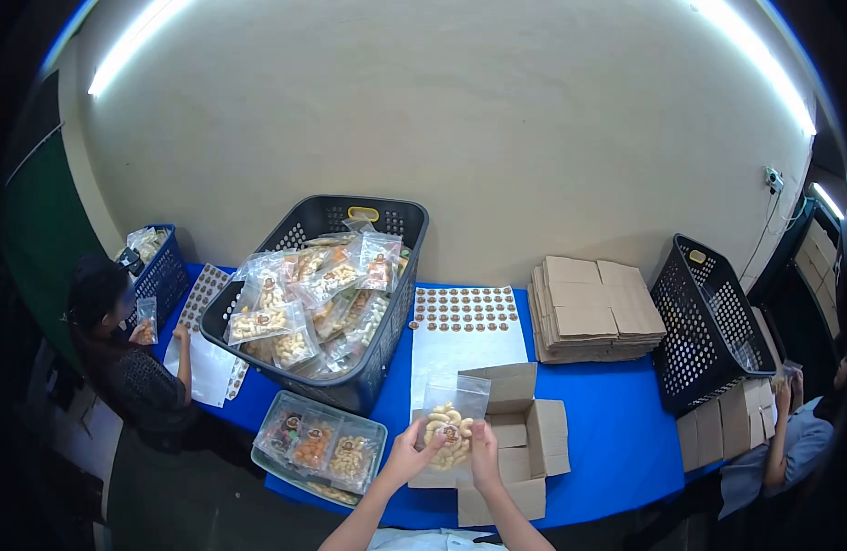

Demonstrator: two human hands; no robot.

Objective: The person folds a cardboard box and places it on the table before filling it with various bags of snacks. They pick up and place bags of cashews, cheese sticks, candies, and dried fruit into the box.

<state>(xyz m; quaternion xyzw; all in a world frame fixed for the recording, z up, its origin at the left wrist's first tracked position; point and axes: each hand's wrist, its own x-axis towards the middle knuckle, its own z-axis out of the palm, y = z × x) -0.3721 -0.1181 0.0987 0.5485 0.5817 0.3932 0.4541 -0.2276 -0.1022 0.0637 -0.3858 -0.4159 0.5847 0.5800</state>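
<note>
In front of me is a clear plastic bag of pale curved snacks that look like cashews, held upright with a round brown sticker on its front. My left hand grips its left side, the thumb lying near the sticker. My right hand closes on the right edge. Just beyond and to the right of the bag, an open cardboard box has its flaps spread; the bag hides part of it. A sheet of round stickers lies behind the bag on the blue table.
A large dark basket heaped with snack bags stands left of centre. A shallow tray of bags is at the near left. Flattened cardboard boxes are stacked right, beside another dark basket. One person works left, another right.
</note>
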